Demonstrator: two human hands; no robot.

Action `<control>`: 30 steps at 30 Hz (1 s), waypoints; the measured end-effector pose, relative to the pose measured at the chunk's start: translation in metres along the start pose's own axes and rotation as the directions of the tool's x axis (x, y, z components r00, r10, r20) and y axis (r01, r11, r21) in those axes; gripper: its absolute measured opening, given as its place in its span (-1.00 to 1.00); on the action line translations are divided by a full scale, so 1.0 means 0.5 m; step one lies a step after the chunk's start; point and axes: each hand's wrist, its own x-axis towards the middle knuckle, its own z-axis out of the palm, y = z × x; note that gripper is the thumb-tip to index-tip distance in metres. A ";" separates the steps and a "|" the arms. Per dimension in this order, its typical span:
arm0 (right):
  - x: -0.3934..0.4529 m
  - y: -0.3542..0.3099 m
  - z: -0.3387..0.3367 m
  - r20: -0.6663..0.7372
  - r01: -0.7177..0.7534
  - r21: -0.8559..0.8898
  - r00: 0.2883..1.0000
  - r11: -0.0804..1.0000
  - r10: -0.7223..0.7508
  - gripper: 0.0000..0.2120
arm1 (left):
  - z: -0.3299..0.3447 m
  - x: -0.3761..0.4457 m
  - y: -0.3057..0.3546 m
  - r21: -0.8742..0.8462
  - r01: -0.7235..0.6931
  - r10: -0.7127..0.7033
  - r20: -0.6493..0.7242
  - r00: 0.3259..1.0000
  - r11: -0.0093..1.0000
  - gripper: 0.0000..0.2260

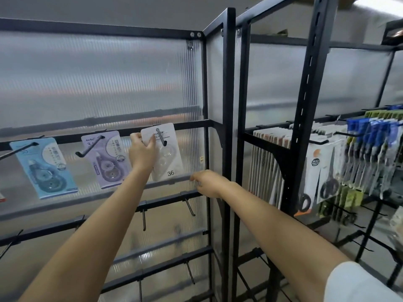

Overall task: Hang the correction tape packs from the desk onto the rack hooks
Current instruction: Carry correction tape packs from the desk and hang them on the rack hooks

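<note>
- Three correction tape packs hung along the upper rail at centre-left of the head view: a blue pack (pixel 44 167), a purple pack (pixel 106 159) and a white pack (pixel 162 151), each on its own hook.
- The left hand (pixel 141 152) pinched the white pack's upper left corner, the card already threaded over its hook (pixel 161 137).
- The right hand (pixel 208 184) sat lower, centre frame, just beside the pack's lower right corner; whether it gripped anything could not be told.
- Judged best: slide the card fully back along the hook, let it hang straight, then let go.
- The desk lay out of view.
</note>
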 end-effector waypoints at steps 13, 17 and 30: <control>-0.011 -0.122 0.082 0.005 0.159 -0.039 0.987 0.987 -0.159 -0.63 | -0.106 -0.172 -0.125 0.191 0.038 -0.076 0.192 0.979 0.981 -0.60; -0.004 -0.219 0.122 0.060 0.264 -0.049 0.964 0.963 -0.261 -0.63 | -0.207 -0.221 -0.170 0.362 -0.055 -0.043 0.259 0.965 0.931 -0.63; -0.110 -0.687 0.270 0.194 0.651 -0.038 0.749 0.758 -0.633 -0.61 | -0.736 -0.378 -0.313 0.896 0.037 -0.311 0.115 0.944 0.443 -0.63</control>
